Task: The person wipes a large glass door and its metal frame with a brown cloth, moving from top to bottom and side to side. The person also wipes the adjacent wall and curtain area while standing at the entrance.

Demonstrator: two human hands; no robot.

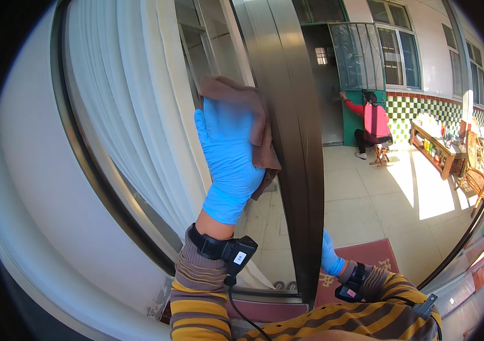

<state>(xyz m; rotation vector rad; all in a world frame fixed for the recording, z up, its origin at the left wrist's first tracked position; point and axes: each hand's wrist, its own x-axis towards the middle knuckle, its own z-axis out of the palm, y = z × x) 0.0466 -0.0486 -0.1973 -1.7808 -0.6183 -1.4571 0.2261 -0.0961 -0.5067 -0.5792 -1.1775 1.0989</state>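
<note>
My left hand point(229, 157), in a blue disposable glove, presses a brown cloth point(265, 147) against the glass of a door or window panel, beside its dark metal frame point(299, 140). The cloth is bunched around the fingers and hangs down on the right side of the hand. Lower right, my right hand point(331, 255), also in a blue glove, is at the edge of the metal frame; its fingers are mostly hidden behind the frame. A black device is strapped to each wrist.
White curtains point(118, 85) hang behind the glass. Across the tiled floor point(352, 192) a person point(374, 121) sits on a low stool by a green door point(355, 111). A wooden table point(433, 140) with bottles and a rattan chair point(476, 177) stand right. A red mat point(369, 251) lies near me.
</note>
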